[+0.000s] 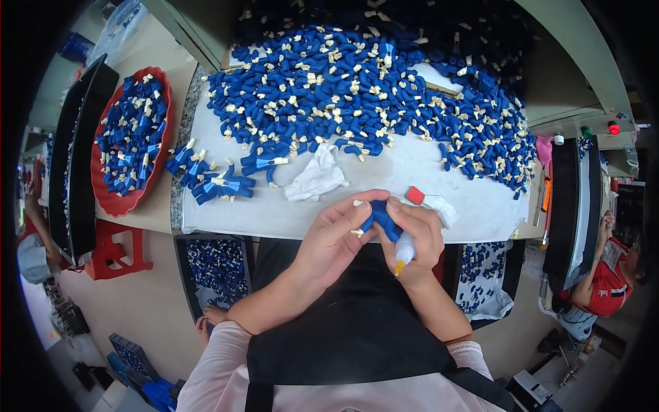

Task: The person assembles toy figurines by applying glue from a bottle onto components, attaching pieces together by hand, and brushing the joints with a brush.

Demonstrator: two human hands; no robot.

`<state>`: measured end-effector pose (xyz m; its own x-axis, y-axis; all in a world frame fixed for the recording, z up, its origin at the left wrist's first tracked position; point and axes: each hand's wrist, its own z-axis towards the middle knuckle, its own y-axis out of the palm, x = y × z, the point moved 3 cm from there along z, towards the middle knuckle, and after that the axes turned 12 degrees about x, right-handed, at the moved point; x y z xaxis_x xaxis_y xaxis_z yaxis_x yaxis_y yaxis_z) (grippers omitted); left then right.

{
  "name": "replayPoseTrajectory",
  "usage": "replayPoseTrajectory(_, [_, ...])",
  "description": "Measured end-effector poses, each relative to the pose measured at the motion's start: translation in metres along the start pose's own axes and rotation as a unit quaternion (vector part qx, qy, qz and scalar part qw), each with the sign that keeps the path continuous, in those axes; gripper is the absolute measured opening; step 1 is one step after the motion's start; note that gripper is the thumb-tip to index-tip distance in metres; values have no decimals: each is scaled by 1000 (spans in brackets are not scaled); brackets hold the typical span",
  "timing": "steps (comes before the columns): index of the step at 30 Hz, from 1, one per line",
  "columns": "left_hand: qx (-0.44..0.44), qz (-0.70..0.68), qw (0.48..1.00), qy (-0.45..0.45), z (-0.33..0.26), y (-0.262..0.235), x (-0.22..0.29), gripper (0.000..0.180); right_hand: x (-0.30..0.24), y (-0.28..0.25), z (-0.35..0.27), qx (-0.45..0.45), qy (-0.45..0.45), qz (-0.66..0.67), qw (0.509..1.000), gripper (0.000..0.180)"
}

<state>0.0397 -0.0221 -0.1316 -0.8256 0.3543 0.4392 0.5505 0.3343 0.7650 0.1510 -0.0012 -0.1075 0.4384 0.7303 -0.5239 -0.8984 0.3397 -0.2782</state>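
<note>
Above the near edge of the white-covered table, both hands are closed around a small blue doll body (pixel 386 218) with cream-coloured hand ends. My left hand (pixel 331 230) pinches it between thumb and fingers on the arm side. My right hand (pixel 420 237) grips its other side. Tucked in the right hand as well is a white glue bottle (pixel 405 248), its yellow tip pointing down toward me. The fingers partly cover the doll body. Left of the hands lie several joined blue doll bodies (pixel 223 187). A crumpled white cloth (pixel 317 175) rests just beyond my left hand.
A big heap of blue doll arms (pixel 309 96) with cream hands covers the table's back. A red scalloped tray (pixel 103 189) of doll bodies stands left. A red block (pixel 414 195) lies near my right hand. Trays of parts (pixel 216 271) sit below. A co-worker (pixel 607 281) sits right.
</note>
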Motion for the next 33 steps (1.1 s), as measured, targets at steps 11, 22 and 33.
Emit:
replayPoseTrajectory(11, [8,17,999,33,4,13,0,32,4,-9,10,-10,256,29,966,35])
replayPoseTrajectory(22, [46,139,981,131,7,13,-7,24,7,-24,-6,-20,407,144,902,30])
replayPoseTrajectory(33, [-19,288,923,254,3,18,-2,24,14,-40,8,4,367,124,922,28])
